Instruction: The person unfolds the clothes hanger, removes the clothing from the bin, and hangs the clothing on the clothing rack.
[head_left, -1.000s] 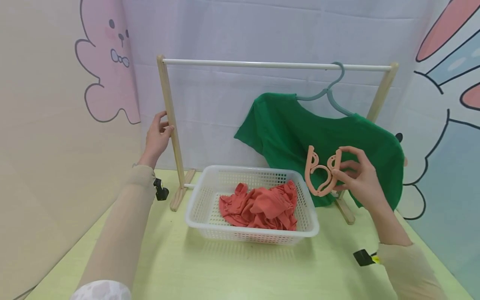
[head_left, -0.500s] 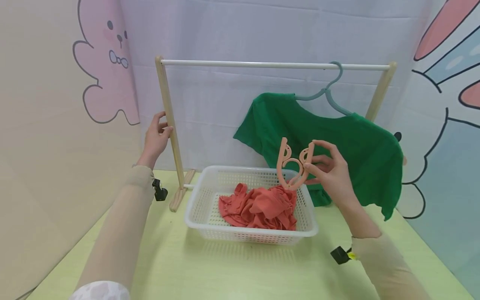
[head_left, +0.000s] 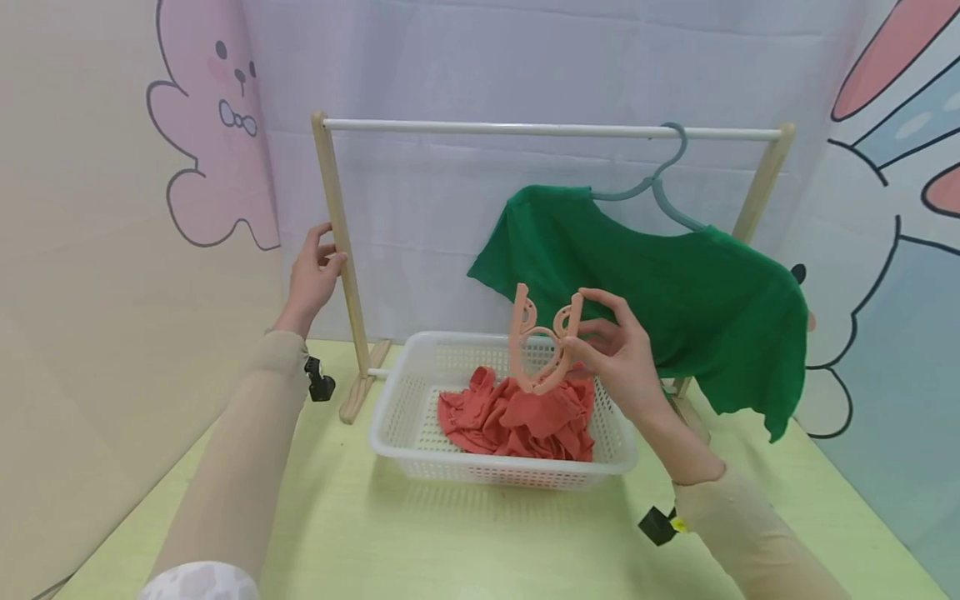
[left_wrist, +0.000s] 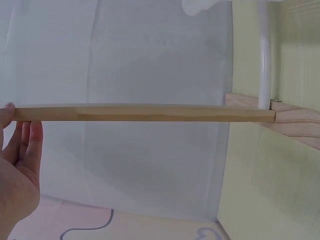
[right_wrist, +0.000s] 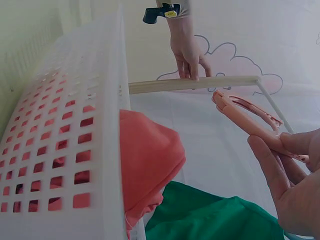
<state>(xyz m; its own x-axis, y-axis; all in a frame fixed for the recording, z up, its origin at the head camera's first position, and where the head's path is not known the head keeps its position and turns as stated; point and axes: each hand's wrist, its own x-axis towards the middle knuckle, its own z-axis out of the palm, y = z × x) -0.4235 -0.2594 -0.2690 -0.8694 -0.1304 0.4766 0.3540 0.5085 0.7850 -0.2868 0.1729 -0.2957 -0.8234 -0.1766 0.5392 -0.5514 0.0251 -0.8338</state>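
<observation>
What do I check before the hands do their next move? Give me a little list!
1. Right hand grips the pink hanger: ok.
2. Left hand holds the left wooden post: ok.
3. Pink hanger opened out: not ok, its arms are folded up.
4. Red cloth inside the white basket: ok.
5. Red cloth smoothed flat: not ok, it is crumpled.
6. Green shirt hanging from the rail on its teal hanger: ok.

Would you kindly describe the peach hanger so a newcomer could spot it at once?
Start at the clothes rack, then find the white basket near its foot. There, the right hand holds the peach hanger. Unlike the blue-green hanger hooked on the rack, it forms an upright U.
</observation>
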